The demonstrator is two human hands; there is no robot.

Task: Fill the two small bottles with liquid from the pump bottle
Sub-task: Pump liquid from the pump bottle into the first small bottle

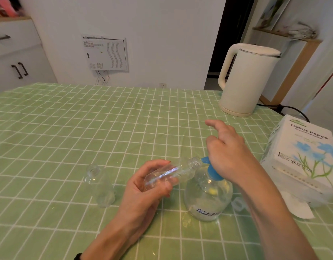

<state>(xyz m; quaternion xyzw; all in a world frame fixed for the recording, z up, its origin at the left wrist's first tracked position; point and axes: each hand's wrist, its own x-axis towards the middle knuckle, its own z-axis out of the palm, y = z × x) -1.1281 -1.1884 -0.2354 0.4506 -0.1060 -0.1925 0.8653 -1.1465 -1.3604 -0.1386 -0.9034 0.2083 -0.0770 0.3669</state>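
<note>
- My left hand (pixel 143 186) grips a small bottle (pixel 173 172), tipped, with its mouth at the pump bottle's (pixel 207 196) blue spout (pixel 205 159).
- My right hand (pixel 227 152) covers the pump top (pixel 213 172) — gripping or not, can't tell.
- Second bottle (pixel 101 186) stands left.

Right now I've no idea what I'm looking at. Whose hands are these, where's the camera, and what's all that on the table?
There is no machine here. One camera worn on a person's head looks down at their two bare hands. The left hand holds a small clear bottle, tilted, its mouth at the blue spout of the pump bottle. The right hand rests on the pump's top. A second small bottle stands uncapped on the green checked tablecloth, further left. A white electric kettle and a pack of tissue paper sit to the right.
</note>
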